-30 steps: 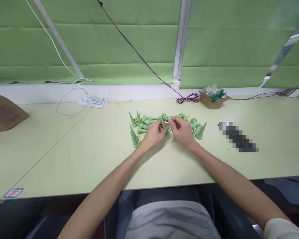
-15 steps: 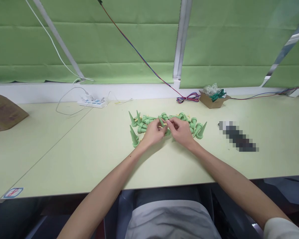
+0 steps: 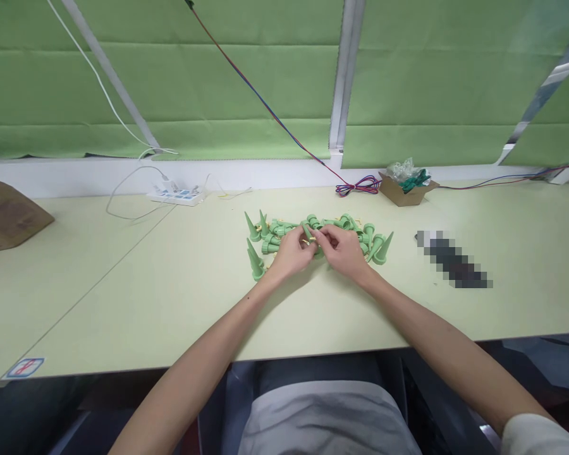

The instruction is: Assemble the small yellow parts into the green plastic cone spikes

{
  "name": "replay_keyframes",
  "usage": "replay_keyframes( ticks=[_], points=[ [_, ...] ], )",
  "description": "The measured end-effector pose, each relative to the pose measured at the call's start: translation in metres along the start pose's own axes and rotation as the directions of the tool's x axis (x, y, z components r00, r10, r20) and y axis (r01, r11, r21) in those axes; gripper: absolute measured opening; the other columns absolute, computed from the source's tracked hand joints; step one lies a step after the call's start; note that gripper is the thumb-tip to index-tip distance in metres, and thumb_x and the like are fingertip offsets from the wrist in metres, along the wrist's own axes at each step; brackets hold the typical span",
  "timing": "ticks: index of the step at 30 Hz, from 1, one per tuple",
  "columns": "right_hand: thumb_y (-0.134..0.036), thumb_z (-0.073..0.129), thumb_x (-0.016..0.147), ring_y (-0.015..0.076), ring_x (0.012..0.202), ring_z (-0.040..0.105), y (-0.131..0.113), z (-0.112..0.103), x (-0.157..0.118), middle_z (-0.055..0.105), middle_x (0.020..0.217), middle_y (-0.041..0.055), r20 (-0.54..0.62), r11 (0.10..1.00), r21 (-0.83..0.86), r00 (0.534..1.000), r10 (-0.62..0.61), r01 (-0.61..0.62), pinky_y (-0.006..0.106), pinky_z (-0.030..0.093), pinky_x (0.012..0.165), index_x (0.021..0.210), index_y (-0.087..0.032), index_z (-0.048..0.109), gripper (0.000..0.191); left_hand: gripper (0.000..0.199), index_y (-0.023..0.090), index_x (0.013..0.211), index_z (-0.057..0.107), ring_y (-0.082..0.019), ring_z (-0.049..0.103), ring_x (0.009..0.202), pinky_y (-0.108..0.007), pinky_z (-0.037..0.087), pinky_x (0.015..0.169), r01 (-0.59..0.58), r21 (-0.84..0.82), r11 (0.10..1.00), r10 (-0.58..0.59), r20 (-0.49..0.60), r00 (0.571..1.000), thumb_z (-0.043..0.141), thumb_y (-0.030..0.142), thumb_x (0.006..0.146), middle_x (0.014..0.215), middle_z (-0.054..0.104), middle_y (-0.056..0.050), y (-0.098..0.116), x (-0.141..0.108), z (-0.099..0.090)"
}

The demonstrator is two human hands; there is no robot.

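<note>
My left hand (image 3: 290, 251) is closed around a green cone-shaped plastic watering spike (image 3: 306, 232), whose pointed end leans up and to the left. My right hand (image 3: 345, 251) meets it from the other side, thumb and fingertips pinched at a small yellow piece (image 3: 312, 239) on the spike. Its lower part is hidden by the fingers. Around both hands lie several similar spikes: some stand upright on the left, like this spike (image 3: 255, 262), others lie on their sides, and one spike (image 3: 384, 249) leans at the right end. Small yellow parts are scattered among them.
A small cardboard box (image 3: 405, 194) with clear plastic and green material stands at the back right, beside coiled red-blue wire (image 3: 360, 185). A white power strip (image 3: 177, 195) is at the back left, a brown paper bag (image 3: 12, 215) at far left. A pixelated dark object (image 3: 455, 262) lies right.
My right thumb and fingers have shifted slightly at the yellow piece, which shows more clearly now. My left hand and the surrounding spikes stay where they were.
</note>
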State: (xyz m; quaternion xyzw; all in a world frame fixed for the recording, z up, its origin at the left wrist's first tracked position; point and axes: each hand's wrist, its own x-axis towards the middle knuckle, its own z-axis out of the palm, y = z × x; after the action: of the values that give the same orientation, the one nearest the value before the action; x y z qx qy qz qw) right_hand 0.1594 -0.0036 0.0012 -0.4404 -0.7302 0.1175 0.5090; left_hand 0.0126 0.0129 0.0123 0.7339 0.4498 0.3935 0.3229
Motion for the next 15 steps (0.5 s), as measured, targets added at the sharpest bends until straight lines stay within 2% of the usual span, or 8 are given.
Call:
replay_keyframes(
  ticks=[15],
  points=[
    [-0.044,0.049,0.095,0.0112,0.049,0.041,-0.0007,0.0002,-0.0004,0.052,0.056,-0.0012,0.015,1.0,-0.005,1.0,-0.004,0.004,0.026,0.032,0.052,0.07,-0.019,0.056,0.036,0.006,0.016,0.081,0.059,-0.013,0.051,0.057,-0.026,0.039,0.053,0.001,-0.009,1.0,-0.001,0.013,1.0,0.058,0.021,0.078,0.068,0.061,-0.003,-0.0021,0.0009,0.002]
  ],
)
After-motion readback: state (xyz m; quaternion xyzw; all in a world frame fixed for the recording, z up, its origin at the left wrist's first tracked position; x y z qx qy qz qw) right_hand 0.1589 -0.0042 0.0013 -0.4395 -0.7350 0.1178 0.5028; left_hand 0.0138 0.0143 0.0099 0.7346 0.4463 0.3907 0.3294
